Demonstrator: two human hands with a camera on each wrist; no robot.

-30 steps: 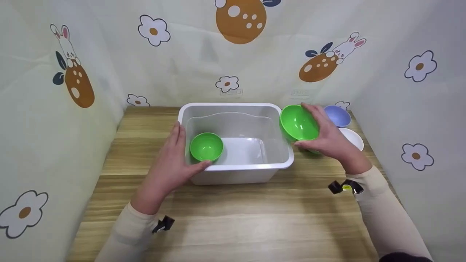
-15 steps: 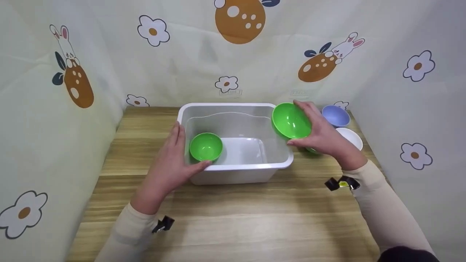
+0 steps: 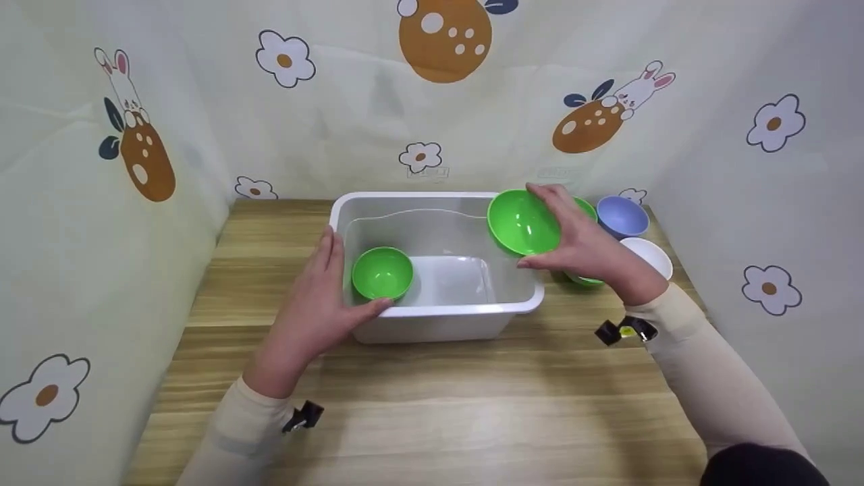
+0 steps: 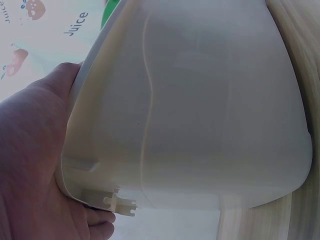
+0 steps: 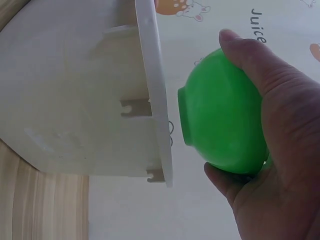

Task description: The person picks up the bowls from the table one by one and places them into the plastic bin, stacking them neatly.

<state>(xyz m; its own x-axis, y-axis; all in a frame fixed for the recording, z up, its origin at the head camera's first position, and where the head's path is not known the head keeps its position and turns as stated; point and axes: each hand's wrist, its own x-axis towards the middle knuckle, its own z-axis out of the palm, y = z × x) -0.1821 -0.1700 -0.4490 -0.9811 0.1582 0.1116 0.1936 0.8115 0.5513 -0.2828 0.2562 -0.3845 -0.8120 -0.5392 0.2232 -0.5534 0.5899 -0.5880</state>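
Note:
In the head view my left hand (image 3: 314, 300) rests at the near left corner of a white plastic tub (image 3: 432, 311). Its thumb lies on the front rim and its straight fingers run along the left side. My right hand (image 3: 587, 243) grips a green bowl (image 3: 523, 223) by its side, tilted, over the tub's right rim. The right wrist view shows the bowl's rounded outside and base ring, with the thumb and fingers on opposite sides. Inside the tub, at the left, a smaller green bowl (image 3: 383, 273) sits upright.
Right of the tub are a blue bowl (image 3: 622, 216) and a white bowl (image 3: 648, 256). More green bowl ware (image 3: 586, 206) shows partly behind my right hand. All this is on a wooden table (image 3: 432, 412), with printed cloth (image 3: 351, 115) hanging around it.
My right hand has moved left with the green bowl, from beside the tub's right rim to over it. My left hand and the bowl in the tub stay put.

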